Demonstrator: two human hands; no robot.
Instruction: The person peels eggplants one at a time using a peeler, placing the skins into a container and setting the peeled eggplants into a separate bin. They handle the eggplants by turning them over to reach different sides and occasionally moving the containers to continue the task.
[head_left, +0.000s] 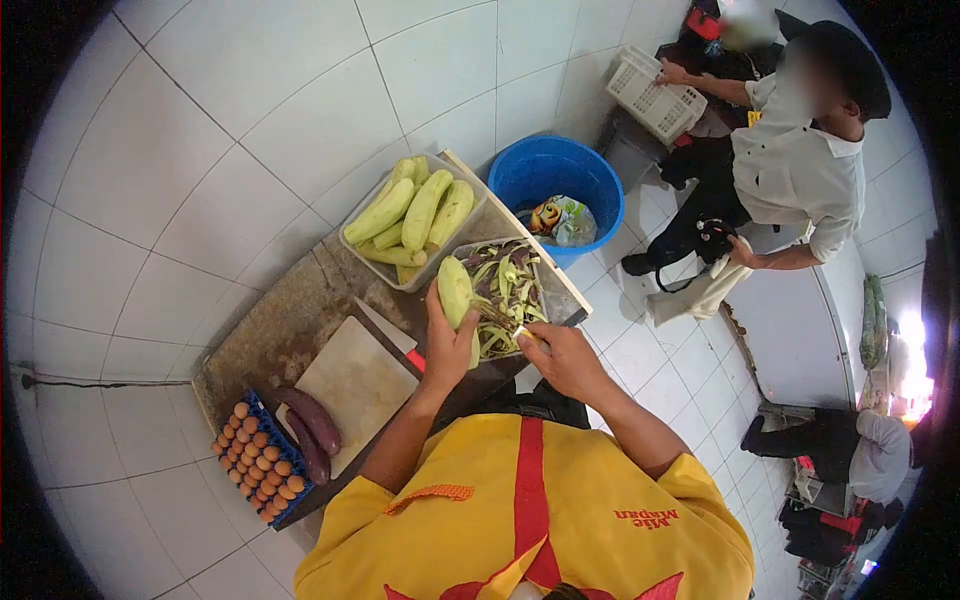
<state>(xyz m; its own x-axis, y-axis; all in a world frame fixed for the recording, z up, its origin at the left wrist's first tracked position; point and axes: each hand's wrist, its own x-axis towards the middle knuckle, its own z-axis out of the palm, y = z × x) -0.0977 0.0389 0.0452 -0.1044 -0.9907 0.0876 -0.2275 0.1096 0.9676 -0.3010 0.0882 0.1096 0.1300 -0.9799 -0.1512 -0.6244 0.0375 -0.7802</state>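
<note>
My left hand [450, 345] is wrapped round a mostly peeled, pale green eggplant [455, 287], held upright over the work surface. In my right hand [568, 362] is a peeler [522, 333] with a light handle, its head close to the eggplant's side. Beneath both hands, a clear container [543, 270] holds dark purple and green peel strips [505, 270]. Behind it, a second clear container [352, 240] is piled with several peeled eggplants [425, 208]. Two unpeeled purple eggplants [312, 425] lie by the cutting board.
A white cutting board [355, 385] and red-handled knife [385, 328] lie left of my hands. An egg tray [262, 460] sits at the counter's left end. A blue bin [555, 170] stands beyond the counter; a person [800, 150] holding a white crate [655, 95] is on the right.
</note>
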